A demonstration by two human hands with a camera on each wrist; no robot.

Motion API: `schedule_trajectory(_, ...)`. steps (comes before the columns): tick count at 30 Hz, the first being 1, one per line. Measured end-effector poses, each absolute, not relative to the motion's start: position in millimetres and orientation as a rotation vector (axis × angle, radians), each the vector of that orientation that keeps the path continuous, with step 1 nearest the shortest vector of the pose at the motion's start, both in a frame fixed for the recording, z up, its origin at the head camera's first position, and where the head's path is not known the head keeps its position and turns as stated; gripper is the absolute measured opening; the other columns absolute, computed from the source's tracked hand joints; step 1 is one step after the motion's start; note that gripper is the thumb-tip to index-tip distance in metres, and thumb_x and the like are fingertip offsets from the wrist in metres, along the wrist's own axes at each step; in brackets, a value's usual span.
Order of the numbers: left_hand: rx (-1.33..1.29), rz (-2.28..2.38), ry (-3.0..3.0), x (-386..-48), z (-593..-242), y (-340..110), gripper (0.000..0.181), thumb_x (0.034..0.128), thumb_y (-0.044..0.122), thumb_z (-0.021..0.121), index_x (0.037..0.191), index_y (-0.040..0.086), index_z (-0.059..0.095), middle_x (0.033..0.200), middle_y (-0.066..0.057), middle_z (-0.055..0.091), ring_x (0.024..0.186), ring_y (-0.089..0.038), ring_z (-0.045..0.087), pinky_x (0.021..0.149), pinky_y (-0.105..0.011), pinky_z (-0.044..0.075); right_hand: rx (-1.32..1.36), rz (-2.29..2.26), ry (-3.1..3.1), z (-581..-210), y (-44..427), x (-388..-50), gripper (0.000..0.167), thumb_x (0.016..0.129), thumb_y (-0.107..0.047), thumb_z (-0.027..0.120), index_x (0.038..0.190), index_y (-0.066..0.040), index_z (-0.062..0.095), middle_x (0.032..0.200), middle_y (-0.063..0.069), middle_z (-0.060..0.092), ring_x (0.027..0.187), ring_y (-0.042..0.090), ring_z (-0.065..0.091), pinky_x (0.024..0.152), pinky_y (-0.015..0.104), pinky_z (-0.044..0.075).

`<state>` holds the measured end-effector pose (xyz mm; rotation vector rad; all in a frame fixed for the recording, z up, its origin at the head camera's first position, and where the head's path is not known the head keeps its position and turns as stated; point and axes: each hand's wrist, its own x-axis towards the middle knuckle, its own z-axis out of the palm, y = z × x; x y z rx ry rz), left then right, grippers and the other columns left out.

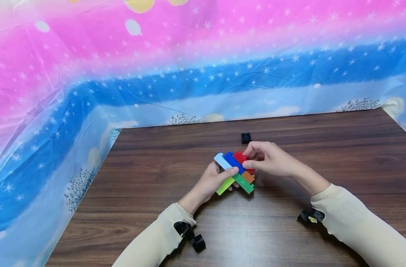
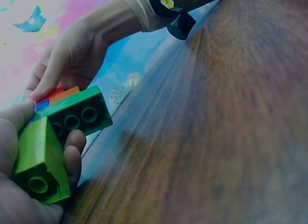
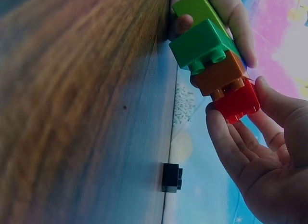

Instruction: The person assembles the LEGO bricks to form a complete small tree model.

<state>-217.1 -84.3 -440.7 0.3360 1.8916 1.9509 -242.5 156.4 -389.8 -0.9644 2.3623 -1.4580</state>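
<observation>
Above the table, my left hand [image 1: 213, 180] grips a joined stack of toy building bricks, its thumb across the blue brick [image 1: 234, 163]. The stack also has a light blue brick [image 1: 222, 161], a green brick [image 1: 245, 184], an orange brick [image 1: 248, 176] and a lime green brick [image 2: 34, 146] that sits against the left palm. At the stack's far end, my right hand [image 1: 271, 158] pinches a red brick [image 3: 237, 101] between thumb and fingers. In the right wrist view the red brick lies against the orange one; whether it is fully pressed on, I cannot tell.
A black brick [image 1: 246, 138] with studs up lies on the brown wooden table [image 1: 149, 170], beyond the hands. A pink and blue patterned cloth [image 1: 203, 70] hangs along the table's back and left edges. Black camera mounts [image 1: 190, 235] sit on both wrists.
</observation>
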Motion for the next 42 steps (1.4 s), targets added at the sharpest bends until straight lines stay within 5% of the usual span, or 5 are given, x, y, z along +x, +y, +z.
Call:
schedule_trajectory(17, 0.274, 2.023, 1.88, -214.8, -444.5, -86.4, 0.047, 0.1051, 0.024, 0.067, 0.143, 0.001, 0.05, 0.115, -0.016, 0.07, 0.076, -0.021, 0.073, 0.064, -0.03, 0.059, -0.986, -1.407, 2.446, -393.0, 149.9, -245.9, 0.017, 0.096, -0.012, 0.079, 0.109, -0.007, 0.07, 0.101, 0.001, 0.076, 0.086, 0.015, 0.072, 0.081, 0.032, 0.061)
schedule_trajectory(23, 0.272, 2.105, 1.844, -215.1, -443.2, -84.1, 0.049, 0.1057, 0.026, 0.066, 0.146, 0.005, 0.048, 0.117, -0.017, 0.069, 0.077, -0.021, 0.074, 0.063, -0.029, 0.06, -1.057, -1.139, 2.654, -373.4, 155.9, -266.4, 0.024, 0.106, -0.019, 0.066, 0.125, -0.005, 0.073, 0.114, 0.006, 0.077, 0.1, 0.022, 0.073, 0.088, 0.045, 0.061)
schedule_trajectory(33, 0.263, 2.122, 1.798, -215.0, -441.5, -73.7, 0.047, 0.1059, 0.025, 0.065, 0.145, 0.006, 0.048, 0.114, -0.015, 0.071, 0.077, -0.021, 0.074, 0.062, -0.028, 0.059, -0.825, -0.663, 2.668, -386.4, 168.8, -299.7, 0.064, 0.107, -0.017, 0.061, 0.162, 0.002, 0.033, 0.17, 0.029, 0.021, 0.155, 0.051, 0.022, 0.122, 0.066, 0.024)
schedule_trajectory(37, 0.266, 2.132, 1.803, -216.0, -441.5, -75.7, 0.045, 0.1057, 0.024, 0.065, 0.142, 0.004, 0.049, 0.11, -0.014, 0.071, 0.075, -0.021, 0.074, 0.062, -0.028, 0.06, -0.891, -0.621, 2.713, -389.1, 164.2, -296.9, 0.056, 0.102, -0.014, 0.07, 0.151, 0.005, 0.052, 0.157, 0.029, 0.046, 0.144, 0.048, 0.044, 0.117, 0.063, 0.036)
schedule_trajectory(42, 0.256, 2.138, 1.795, -216.7, -443.6, -79.9, 0.041, 0.1057, 0.023, 0.065, 0.139, 0.004, 0.051, 0.107, -0.011, 0.072, 0.075, -0.02, 0.074, 0.062, -0.028, 0.059, -0.988, -0.647, 2.785, -397.5, 157.7, -292.4, 0.022, 0.091, -0.006, 0.082, 0.11, -0.002, 0.071, 0.105, 0.011, 0.066, 0.097, 0.028, 0.063, 0.091, 0.05, 0.056)
